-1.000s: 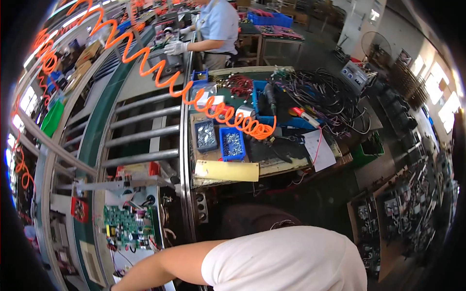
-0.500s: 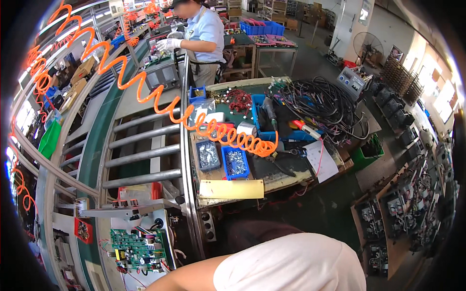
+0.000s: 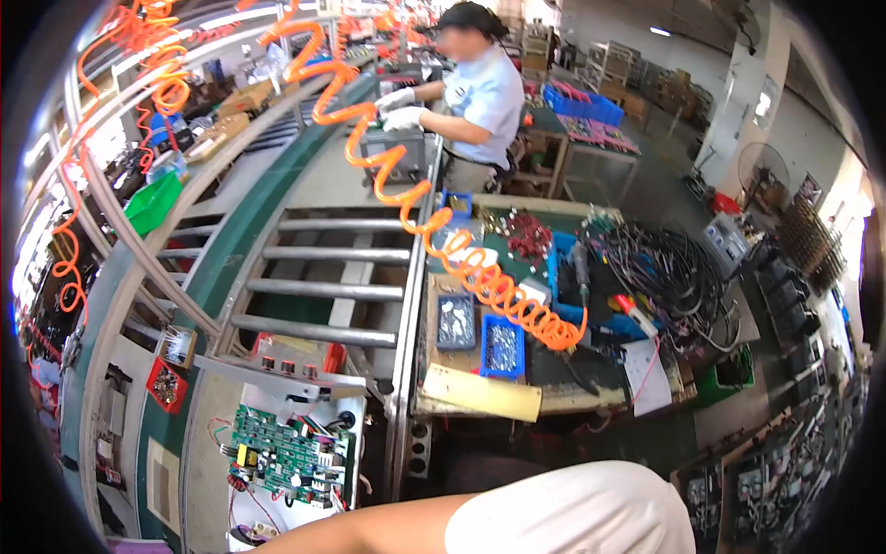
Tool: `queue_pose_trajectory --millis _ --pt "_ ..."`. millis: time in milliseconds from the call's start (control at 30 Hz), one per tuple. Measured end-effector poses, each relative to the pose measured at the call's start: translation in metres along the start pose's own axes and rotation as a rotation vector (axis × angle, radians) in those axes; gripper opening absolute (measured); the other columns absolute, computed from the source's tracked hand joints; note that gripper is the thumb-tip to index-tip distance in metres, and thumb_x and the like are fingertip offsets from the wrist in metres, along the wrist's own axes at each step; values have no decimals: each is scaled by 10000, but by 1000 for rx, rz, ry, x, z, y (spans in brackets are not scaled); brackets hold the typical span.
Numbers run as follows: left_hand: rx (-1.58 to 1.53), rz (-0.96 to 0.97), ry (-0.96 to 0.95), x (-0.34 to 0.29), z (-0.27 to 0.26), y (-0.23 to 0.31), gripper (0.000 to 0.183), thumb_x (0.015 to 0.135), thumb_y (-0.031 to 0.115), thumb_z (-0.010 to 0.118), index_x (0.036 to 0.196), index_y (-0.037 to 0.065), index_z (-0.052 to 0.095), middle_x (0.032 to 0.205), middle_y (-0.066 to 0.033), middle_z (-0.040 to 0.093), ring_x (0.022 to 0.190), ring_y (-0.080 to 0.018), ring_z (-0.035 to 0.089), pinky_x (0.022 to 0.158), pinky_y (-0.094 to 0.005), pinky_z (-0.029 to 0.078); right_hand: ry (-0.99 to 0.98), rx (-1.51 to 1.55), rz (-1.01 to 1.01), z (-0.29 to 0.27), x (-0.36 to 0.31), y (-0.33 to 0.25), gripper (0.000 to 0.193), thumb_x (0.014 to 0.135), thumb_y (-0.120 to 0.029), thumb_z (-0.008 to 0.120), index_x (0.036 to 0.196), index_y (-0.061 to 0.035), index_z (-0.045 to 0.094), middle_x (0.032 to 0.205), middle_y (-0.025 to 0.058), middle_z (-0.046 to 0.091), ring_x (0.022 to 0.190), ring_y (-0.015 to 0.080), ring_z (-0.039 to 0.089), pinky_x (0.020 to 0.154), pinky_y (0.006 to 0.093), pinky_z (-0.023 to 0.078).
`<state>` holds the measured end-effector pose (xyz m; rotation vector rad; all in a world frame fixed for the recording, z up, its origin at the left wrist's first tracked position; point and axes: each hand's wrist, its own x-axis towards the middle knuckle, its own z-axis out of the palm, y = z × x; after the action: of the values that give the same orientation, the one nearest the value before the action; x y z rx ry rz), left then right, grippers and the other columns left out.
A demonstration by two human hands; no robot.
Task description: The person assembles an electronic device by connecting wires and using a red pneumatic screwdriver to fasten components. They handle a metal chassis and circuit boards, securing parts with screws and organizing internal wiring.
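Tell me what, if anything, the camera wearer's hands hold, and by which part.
It cannot be told: the wearer's hands are out of view. One bare arm shows near the green rectangular circuit board.

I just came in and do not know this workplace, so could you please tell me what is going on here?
The wearer's bare arm crosses the lower edge, just below an exposed green circuit board; both own hands are out of view, so what they hold cannot be told. Farther up the line, a co-worker has white-gloved hands at a grey unit. A blue tray of small metal parts sits on the bench.
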<state>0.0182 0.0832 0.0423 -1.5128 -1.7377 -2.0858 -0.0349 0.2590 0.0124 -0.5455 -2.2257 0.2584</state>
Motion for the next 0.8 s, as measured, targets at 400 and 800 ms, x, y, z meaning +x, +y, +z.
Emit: queue_pose_trajectory --millis 400,800 --pt "4 10 -9 6 0 -1 187 881 158 606 870 -26 578 775 -89 550 673 -151 522 617 -256 469 37 1 16 -8 4 7 366 751 -319 631 1006 -56 634 854 167 643 836 319 613 745 400 485" --pt "7 -13 55 6 -15 -4 225 889 186 607 872 -36 572 776 -101 553 669 -167 528 617 -264 481 63 -39 45 -6 1 2 347 759 -281 629 1022 -55 618 847 168 634 838 318 608 743 399 483"
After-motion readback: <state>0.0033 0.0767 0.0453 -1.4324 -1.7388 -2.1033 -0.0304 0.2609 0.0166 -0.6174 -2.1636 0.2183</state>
